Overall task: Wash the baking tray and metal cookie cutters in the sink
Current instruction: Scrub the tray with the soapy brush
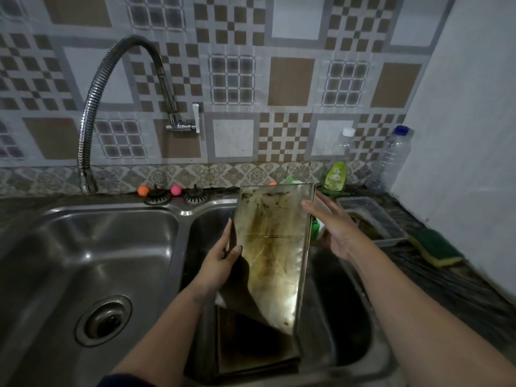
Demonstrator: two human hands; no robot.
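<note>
Baking tray [272,247]: standing tilted on end over the right basin of the sink [178,219], its stained brown inner face turned toward the camera and its lower end resting on a second dark tray [251,344] lying in that basin.
Left hand [220,261]: gripping the tray's left rim, thumb curling over the inner face and fingers running up behind the edge.
Right hand [332,227]: lying against the tray's right rim with fingers extended and relaxed, thumb tip touching the upper right edge; not curling around it.
Tap [111,107]: flexible metal hose arching over the left basin.
Dish soap bottle [335,177]: green, standing on the counter behind the tray.
Sponge [434,247]: green and yellow, lying on the counter at the right, beside a clear plastic container [374,216].
Cookie cutters: cannot tell their location.
</note>
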